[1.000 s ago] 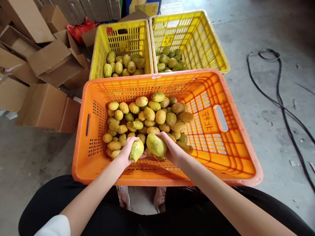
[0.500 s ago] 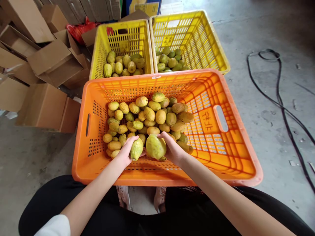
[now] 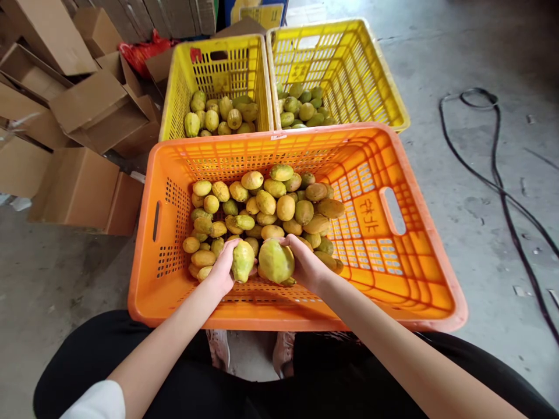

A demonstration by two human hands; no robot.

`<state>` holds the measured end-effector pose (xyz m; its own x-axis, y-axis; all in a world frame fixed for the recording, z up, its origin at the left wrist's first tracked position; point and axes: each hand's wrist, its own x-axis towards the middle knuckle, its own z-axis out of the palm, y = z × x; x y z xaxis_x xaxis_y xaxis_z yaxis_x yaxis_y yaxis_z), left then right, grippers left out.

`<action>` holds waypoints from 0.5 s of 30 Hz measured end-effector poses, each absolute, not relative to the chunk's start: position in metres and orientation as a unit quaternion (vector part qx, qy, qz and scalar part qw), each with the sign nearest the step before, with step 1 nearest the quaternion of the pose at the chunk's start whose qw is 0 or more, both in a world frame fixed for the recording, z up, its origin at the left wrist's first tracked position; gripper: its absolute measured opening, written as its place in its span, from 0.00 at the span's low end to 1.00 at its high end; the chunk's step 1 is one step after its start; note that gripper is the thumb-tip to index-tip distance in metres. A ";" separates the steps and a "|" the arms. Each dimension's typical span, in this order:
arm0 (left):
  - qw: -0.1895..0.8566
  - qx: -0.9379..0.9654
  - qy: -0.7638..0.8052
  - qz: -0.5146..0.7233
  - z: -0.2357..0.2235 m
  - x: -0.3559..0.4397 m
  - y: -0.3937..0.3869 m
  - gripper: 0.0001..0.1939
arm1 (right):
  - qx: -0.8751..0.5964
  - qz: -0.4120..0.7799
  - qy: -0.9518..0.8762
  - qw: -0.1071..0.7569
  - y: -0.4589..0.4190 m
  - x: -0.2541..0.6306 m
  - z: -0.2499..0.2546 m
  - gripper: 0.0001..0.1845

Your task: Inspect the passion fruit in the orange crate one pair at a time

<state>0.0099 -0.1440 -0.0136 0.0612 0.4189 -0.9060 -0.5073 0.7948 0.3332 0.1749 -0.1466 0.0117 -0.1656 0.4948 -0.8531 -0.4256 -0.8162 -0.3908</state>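
My left hand (image 3: 224,269) is closed around a yellow-green papaya (image 3: 242,262), thumb along its upper left side. A rounder, larger green papaya (image 3: 276,262) is gripped by my right hand (image 3: 307,265), the thumb on top and the other fingers hidden underneath. Both fruits are side by side with a narrow gap, held over the near part of an orange plastic crate (image 3: 297,317). Beneath and beyond my hands lies a heap of yellow, green and brownish papayas (image 3: 265,202) inside this crate.
Behind the orange crate stand two yellow crates, the left one (image 3: 168,96) and the right one (image 3: 371,75), each with greenish fruit inside. Cardboard boxes (image 3: 78,186) are piled at the left, with a red bag (image 3: 142,55). A black cable (image 3: 495,151) loops across the floor at right.
The papaya in my left hand has turned, so its narrow end now points more straight down. My right hand and its papaya have barely moved.
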 end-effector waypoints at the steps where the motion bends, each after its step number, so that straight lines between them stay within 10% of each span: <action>1: 0.729 -0.045 0.604 0.319 -0.014 0.010 -0.144 0.09 | -0.562 0.768 -0.030 0.304 -0.148 0.175 0.011 0.14; 10: 0.740 -0.032 0.608 0.286 -0.005 0.010 -0.142 0.10 | -0.599 0.738 -0.015 0.310 -0.147 0.172 0.012 0.13; 15: 0.743 0.025 0.599 0.298 -0.006 0.010 -0.146 0.30 | -0.580 0.756 -0.030 0.303 -0.150 0.173 0.009 0.15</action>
